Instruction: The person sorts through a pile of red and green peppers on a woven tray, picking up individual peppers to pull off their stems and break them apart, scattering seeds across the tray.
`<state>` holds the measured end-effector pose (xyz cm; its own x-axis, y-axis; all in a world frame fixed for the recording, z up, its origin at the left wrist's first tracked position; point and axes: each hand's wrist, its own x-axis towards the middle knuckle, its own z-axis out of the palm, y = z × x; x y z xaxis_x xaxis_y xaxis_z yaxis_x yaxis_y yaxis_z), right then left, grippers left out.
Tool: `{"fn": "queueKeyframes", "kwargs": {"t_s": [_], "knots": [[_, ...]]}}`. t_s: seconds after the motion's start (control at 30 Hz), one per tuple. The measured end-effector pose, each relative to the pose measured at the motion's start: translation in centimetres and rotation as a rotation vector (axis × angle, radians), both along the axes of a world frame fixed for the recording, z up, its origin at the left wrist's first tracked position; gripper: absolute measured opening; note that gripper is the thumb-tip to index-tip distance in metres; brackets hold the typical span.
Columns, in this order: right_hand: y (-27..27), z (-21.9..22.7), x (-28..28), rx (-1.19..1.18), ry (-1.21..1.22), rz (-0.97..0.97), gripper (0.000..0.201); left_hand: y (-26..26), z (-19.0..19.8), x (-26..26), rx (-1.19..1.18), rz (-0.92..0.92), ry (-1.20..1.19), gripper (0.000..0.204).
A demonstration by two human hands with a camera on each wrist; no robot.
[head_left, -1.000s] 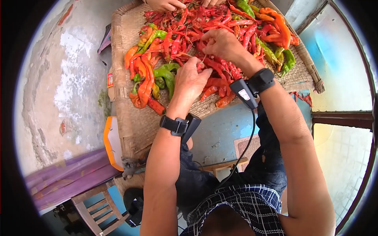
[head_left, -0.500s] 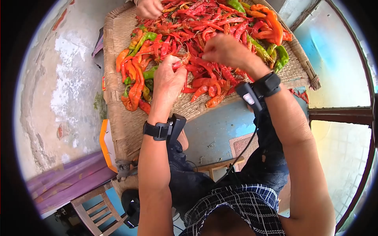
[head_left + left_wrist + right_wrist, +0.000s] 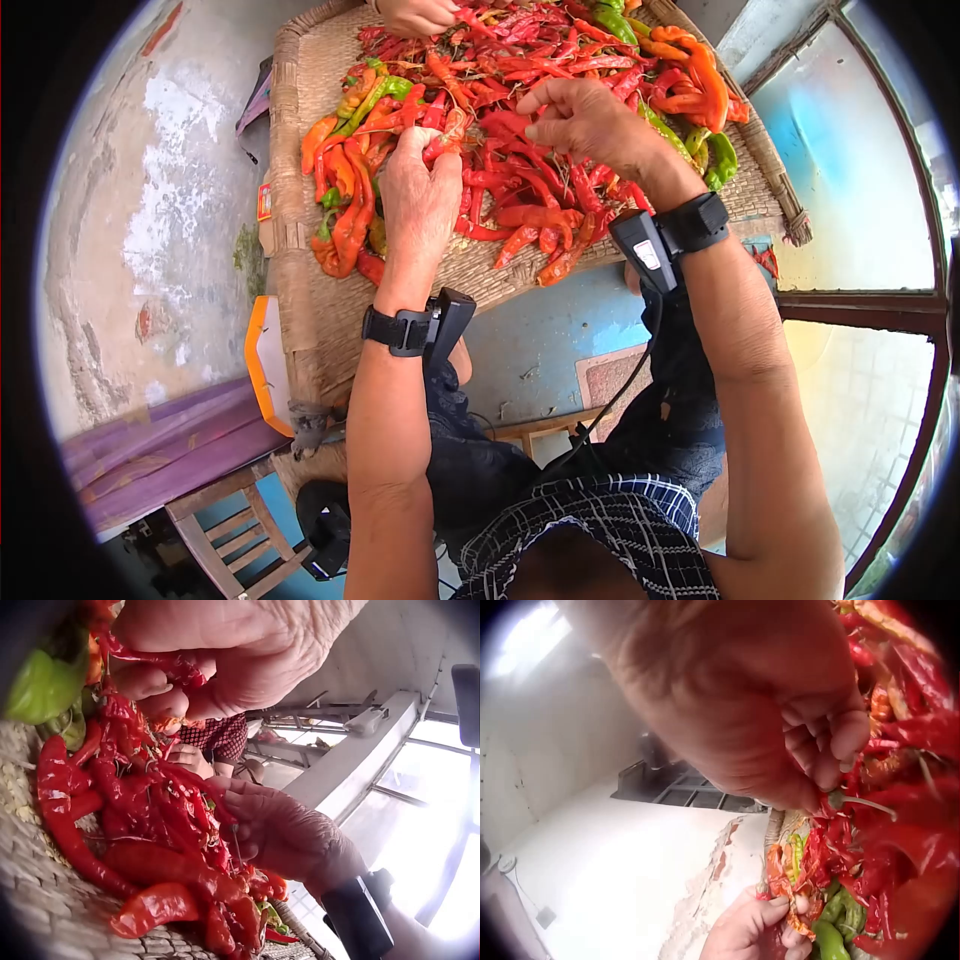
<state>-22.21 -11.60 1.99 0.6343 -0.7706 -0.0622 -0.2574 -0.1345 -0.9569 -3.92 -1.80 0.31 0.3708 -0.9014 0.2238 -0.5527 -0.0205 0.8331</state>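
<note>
A big heap of red chili peppers (image 3: pixel 520 180) lies on a woven tray (image 3: pixel 330 335). At the heap's left side my left hand (image 3: pixel 418 205) grips a few chilies, with a red chili (image 3: pixel 440 148) showing at its fingertips. A wrinkled orange chili (image 3: pixel 799 919) hangs from the fingers of this hand in the right wrist view. My right hand (image 3: pixel 600 125) is over the middle of the heap, thumb and forefinger apart. In the right wrist view its fingertips are right at a chili with a pale green stem (image 3: pixel 835 799).
Green peppers (image 3: pixel 720 160) and orange peppers (image 3: pixel 708 85) lie at the tray's right, with more orange peppers (image 3: pixel 350 225) at its left. Another person's hand (image 3: pixel 415 15) touches the heap at the far edge. A wall stands left, a framed window (image 3: pixel 860 230) right.
My left hand has moved left with chilies in its grip. The right hand has shifted slightly right, its thumb and forefinger now spread. The other person's hand moved away and back to the heap.
</note>
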Motion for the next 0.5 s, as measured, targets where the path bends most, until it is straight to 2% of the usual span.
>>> {"fn": "queueKeyframes", "kwargs": {"t_s": [0.03,0.1,0.17,0.23,0.27,0.3,0.37,0.4,0.43,0.47,0.5], "knots": [[-0.1,0.4,0.0,-0.001,0.001,0.003,0.024,0.0,0.2,0.0,0.003,0.015,0.024,0.021],[-0.4,0.7,-0.4,0.115,-0.217,-0.044,0.018,-0.3,-0.8,0.5,-0.023,0.009,0.018,0.021],[-2.3,-0.4,-0.7,0.027,-0.250,-0.037,0.026,-0.5,-1.1,0.7,-0.047,0.000,0.011,0.022],[-3.0,-1.0,0.1,-0.416,-0.124,-0.462,0.036,-0.5,-1.0,0.6,-0.066,0.006,-0.023,0.019],[-2.8,-1.4,-0.5,-0.598,0.134,-0.480,0.042,-0.4,-1.0,0.6,-0.066,0.006,-0.023,0.019],[-2.2,-1.5,-0.2,-0.599,0.134,-0.480,0.042,-0.4,-0.9,0.6,-0.034,0.004,0.000,0.020],[-1.5,-2.1,0.8,-0.567,0.460,0.029,0.027,-0.3,-0.6,0.4,-0.005,0.005,0.024,0.022],[-0.8,-2.7,1.4,-0.568,0.458,0.032,0.027,-0.1,0.0,-0.1,-0.019,0.019,-0.029,0.023],[0.1,-3.3,1.8,-0.661,0.582,0.011,0.022,0.1,0.3,-0.3,-0.029,0.032,-0.081,0.025],[0.6,-3.8,2.0,-0.750,0.708,-0.011,0.018,0.1,0.4,-0.1,0.009,0.010,-0.049,0.028],[0.4,-3.8,2.0,-0.748,0.709,-0.010,0.018,0.1,0.4,-0.2,0.012,0.010,-0.048,0.028]]}}
